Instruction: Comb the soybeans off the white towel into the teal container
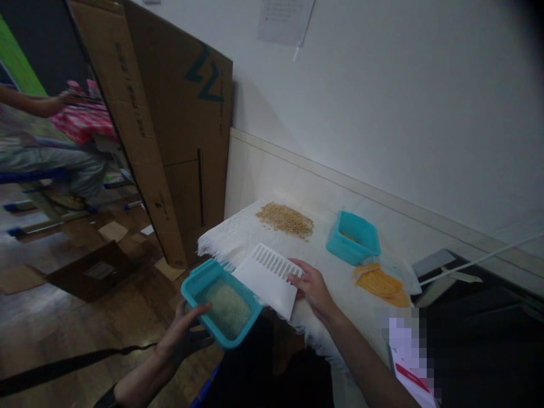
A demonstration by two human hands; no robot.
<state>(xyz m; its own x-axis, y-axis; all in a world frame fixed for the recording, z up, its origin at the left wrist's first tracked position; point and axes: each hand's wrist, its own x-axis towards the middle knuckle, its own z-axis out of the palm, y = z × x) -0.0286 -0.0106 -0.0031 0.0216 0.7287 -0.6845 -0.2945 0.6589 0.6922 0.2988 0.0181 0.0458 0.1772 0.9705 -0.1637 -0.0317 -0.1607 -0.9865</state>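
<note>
My left hand [182,331] grips the rim of a teal plastic tub [198,283], its thumb inside the near wall. Pale, rice-like grains [227,306] lie in the tub, which is held off the table's front edge. In my right hand [312,286] is a flat white plastic piece with a row of slots [266,280], pinched at its right side. Its left end reaches close to the tub's rim; I cannot tell whether they touch. Beyond it, a pile of tan beans [287,220] is spread on the white cloth [229,235].
A second teal tub [369,243] holding some tan beans stands at the table's right. Beside it lies a yellow-orange bundle [380,284]. A tall cardboard box [182,113] stands left of the table against the wall. Another person [51,156] sits at the far left.
</note>
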